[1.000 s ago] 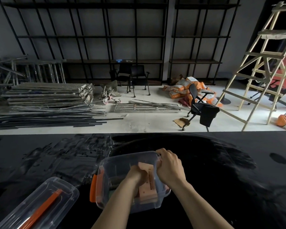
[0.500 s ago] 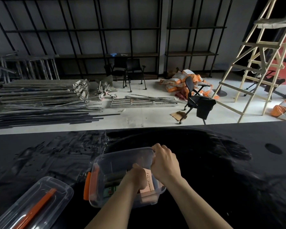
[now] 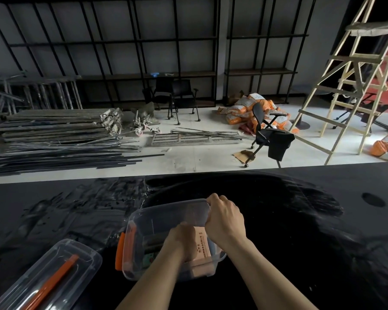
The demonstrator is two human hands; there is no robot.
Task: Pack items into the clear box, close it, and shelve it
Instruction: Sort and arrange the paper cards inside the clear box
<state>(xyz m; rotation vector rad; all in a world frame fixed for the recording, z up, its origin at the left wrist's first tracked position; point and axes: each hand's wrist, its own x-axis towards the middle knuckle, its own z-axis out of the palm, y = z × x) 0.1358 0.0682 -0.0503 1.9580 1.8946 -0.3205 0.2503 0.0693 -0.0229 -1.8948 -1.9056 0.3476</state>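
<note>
The clear box with an orange latch on its left end stands open on the black table. My right hand grips the box's far right rim. My left hand is down inside the box, pressing on a pink carton that leans against the right wall. Dark items, one with a green label, lie on the box floor beside it. The clear lid, with an orange handle, lies upside down at the lower left.
Past the table's far edge the floor holds stacked metal bars, two black chairs, an office chair, orange sacks and a wooden ladder. Black shelving lines the back wall.
My left hand has pushed the pink carton lower into the box and toward its right wall. My right hand kept its grip on the rim.
</note>
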